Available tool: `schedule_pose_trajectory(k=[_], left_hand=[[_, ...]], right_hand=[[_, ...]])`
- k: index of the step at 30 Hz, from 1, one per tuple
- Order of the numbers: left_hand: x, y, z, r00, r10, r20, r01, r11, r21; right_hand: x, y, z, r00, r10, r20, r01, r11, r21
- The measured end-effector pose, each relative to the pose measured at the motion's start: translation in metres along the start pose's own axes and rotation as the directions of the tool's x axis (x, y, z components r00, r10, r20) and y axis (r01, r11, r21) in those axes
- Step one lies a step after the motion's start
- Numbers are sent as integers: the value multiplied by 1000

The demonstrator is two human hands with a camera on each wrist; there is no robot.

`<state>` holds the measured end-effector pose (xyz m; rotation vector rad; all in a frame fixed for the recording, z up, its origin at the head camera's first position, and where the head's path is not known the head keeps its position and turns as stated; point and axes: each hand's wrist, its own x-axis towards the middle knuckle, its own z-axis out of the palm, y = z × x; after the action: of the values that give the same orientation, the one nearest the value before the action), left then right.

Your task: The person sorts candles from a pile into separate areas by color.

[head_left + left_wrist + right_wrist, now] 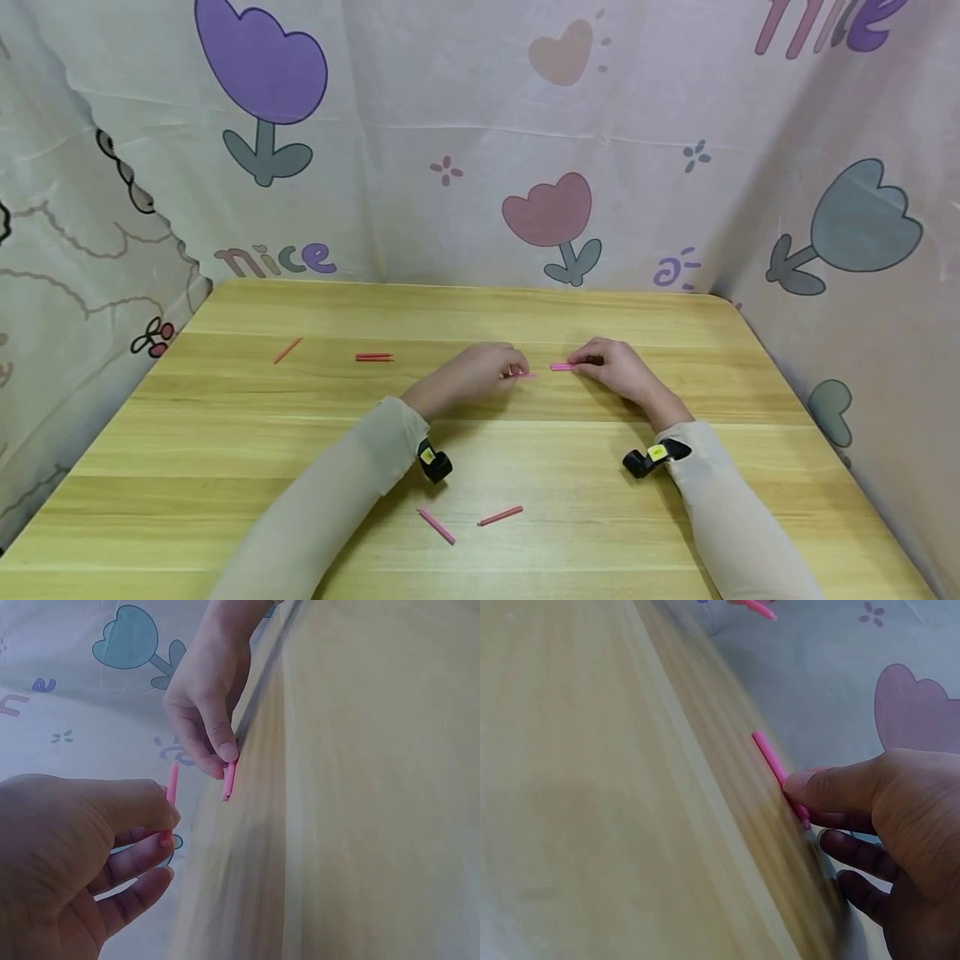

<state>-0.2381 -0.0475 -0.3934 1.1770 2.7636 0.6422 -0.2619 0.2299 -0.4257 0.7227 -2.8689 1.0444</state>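
Over the far middle of the table, my left hand (486, 367) pinches a short pink colored pencil (173, 784) between thumb and fingers. Facing it from the right, my right hand (618, 368) grips a brighter pink pencil (561, 367) near one end. In the right wrist view that pencil (769, 754) sticks out past the thumb, close to the tabletop. A gap separates the two held pencils. Part of each one is hidden by the fingers.
On the wooden table (225, 450) lie two red pencils (372, 355) side by side and a slanted orange pencil (288, 350) farther left. Near the front are a pink pencil (437, 527) and a reddish pencil (500, 516). Printed cloth (420, 83) hangs behind the table.
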Motion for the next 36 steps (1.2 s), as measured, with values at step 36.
schedule_pose_trajectory(k=[36], left_hand=[[73, -6, 21, 984, -172, -37, 162, 967, -197]], right_hand=[[-2, 8, -5, 999, 44, 9, -44, 998, 41]])
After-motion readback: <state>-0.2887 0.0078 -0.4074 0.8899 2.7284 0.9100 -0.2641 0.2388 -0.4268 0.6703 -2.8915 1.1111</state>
